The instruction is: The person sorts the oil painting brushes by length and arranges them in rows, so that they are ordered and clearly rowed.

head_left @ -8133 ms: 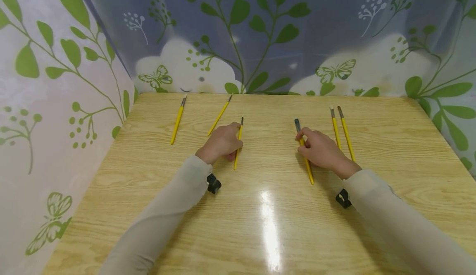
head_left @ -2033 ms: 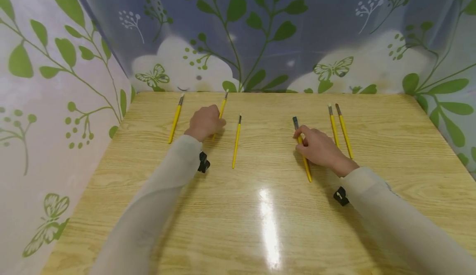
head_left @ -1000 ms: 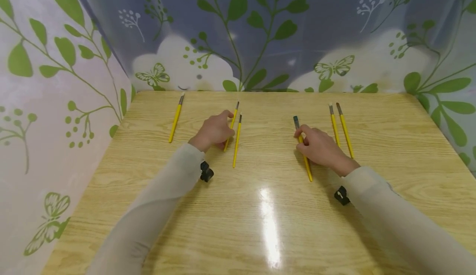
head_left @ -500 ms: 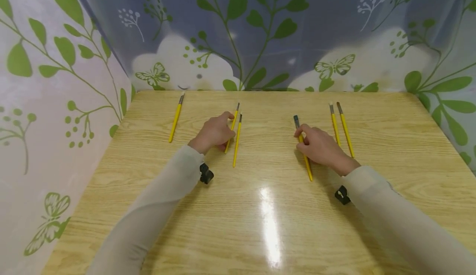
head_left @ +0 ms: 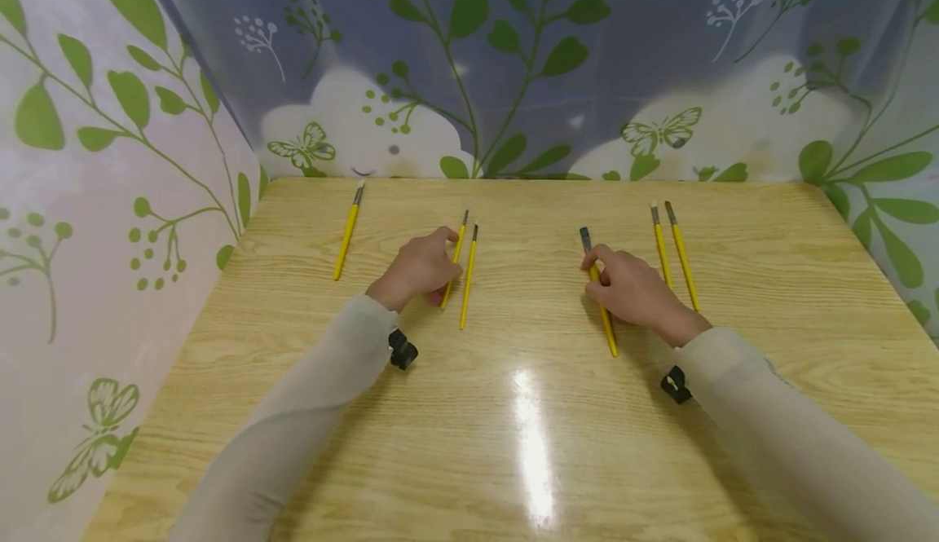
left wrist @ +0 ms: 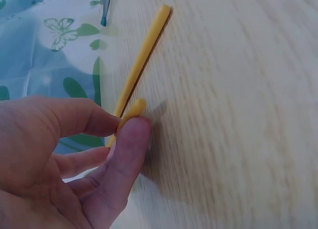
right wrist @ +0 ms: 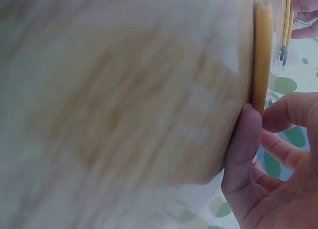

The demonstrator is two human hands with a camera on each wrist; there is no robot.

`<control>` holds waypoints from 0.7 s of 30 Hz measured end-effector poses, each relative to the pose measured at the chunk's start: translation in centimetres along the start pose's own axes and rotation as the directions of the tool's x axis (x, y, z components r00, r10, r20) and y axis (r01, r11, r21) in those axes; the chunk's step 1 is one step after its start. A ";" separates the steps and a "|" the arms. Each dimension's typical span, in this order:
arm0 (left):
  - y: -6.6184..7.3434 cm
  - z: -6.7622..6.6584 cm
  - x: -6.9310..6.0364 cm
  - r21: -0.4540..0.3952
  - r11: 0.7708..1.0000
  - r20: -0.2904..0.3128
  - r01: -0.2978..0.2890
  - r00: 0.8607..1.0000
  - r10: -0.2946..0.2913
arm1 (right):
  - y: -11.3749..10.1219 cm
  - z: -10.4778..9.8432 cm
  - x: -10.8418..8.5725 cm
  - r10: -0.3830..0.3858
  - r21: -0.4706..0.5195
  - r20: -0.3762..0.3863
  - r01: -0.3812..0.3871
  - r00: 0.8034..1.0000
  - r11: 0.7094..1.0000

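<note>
My left hand (head_left: 420, 266) pinches a thin yellow paintbrush (head_left: 460, 240) between thumb and forefinger; its handle end (left wrist: 135, 108) shows in the left wrist view. Close to its right, nearly parallel, lies another thin yellow paintbrush (head_left: 469, 285), untouched on the table. On the right side, my right hand (head_left: 629, 285) pinches a wider paintbrush with a flat dark-green tip (head_left: 584, 236). That brush's yellow handle (right wrist: 262, 50) lies along the tabletop in the right wrist view. My fingers hide the middle of both held brushes.
One yellow paintbrush (head_left: 348, 236) lies at the back left of the wooden table (head_left: 469, 444). Two more, a pale-tipped paintbrush (head_left: 661, 244) and a brown-tipped paintbrush (head_left: 682, 257), lie beyond my right hand. Leaf-patterned cloth (head_left: 513, 77) stands along the back edge.
My left hand let go of the nearer thin brush, took the one behind it, and drew that right and towards me, beside the first. My right hand has stayed on its brush.
</note>
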State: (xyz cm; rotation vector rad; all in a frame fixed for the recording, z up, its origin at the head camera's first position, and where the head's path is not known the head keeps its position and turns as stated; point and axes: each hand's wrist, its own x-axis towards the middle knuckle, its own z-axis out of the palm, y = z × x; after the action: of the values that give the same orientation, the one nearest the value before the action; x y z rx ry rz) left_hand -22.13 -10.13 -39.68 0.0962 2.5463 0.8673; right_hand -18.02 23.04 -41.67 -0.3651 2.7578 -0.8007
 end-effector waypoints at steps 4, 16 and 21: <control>-0.1 0.1 -0.5 -0.004 1.000 -0.004 -0.005 1.000 0.005 | -0.1 -0.1 0.0 -0.001 0.002 0.001 0.001 1.000 1.000; -0.6 0.5 -1.6 0.026 0.999 -0.006 -0.019 1.000 0.020 | -0.2 0.0 0.0 -0.001 0.003 -0.002 0.001 1.000 1.000; -0.9 0.6 -1.6 0.036 0.999 -0.009 -0.024 1.000 0.024 | -0.3 0.0 0.0 0.004 0.002 0.000 -0.004 1.000 1.000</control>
State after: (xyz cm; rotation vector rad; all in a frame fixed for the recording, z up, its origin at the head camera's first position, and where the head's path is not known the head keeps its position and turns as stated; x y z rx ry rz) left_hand -20.34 -10.82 -39.97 0.1343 2.5746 0.8333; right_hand -17.95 22.84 -41.49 -0.3591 2.7569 -0.8026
